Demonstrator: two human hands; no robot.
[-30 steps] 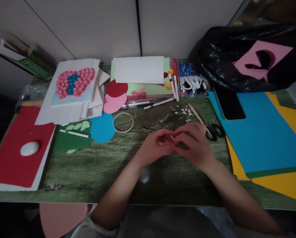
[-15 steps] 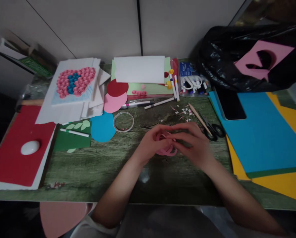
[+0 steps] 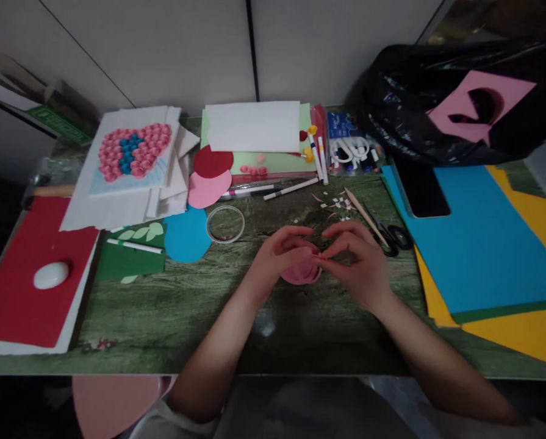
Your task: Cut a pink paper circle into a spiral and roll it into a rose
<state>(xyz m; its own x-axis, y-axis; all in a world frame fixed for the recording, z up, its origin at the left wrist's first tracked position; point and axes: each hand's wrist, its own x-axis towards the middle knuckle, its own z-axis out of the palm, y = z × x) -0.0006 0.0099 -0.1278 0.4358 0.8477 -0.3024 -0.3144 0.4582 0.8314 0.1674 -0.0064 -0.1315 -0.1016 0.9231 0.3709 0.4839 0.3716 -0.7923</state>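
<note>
A curled pink paper strip (image 3: pixel 301 273) hangs in loops below my fingers, over the middle of the table. My left hand (image 3: pixel 279 259) pinches it between thumb and fingers. Close beside it, my right hand (image 3: pixel 362 262) grips the strip's end with thumb and fingertips; the exact end is partly hidden. Right of my hands lie black-handled scissors (image 3: pixel 398 238) and a pointed wooden stick (image 3: pixel 366 216). Small white and pink paper scraps (image 3: pixel 341 204) are scattered just beyond my right hand.
A tape ring (image 3: pixel 226 224) and a blue paper circle (image 3: pixel 188 235) lie to the left. Farther left is a picture with pink and blue paper rolls (image 3: pixel 133 151). A phone (image 3: pixel 421 186) rests on blue sheets (image 3: pixel 492 244), near a black bag (image 3: pixel 405 103).
My fingertips have shifted on the pink strip, and the upper fingers of both hands have moved apart. The loops now hang more bunched together. The view has shifted slightly.
</note>
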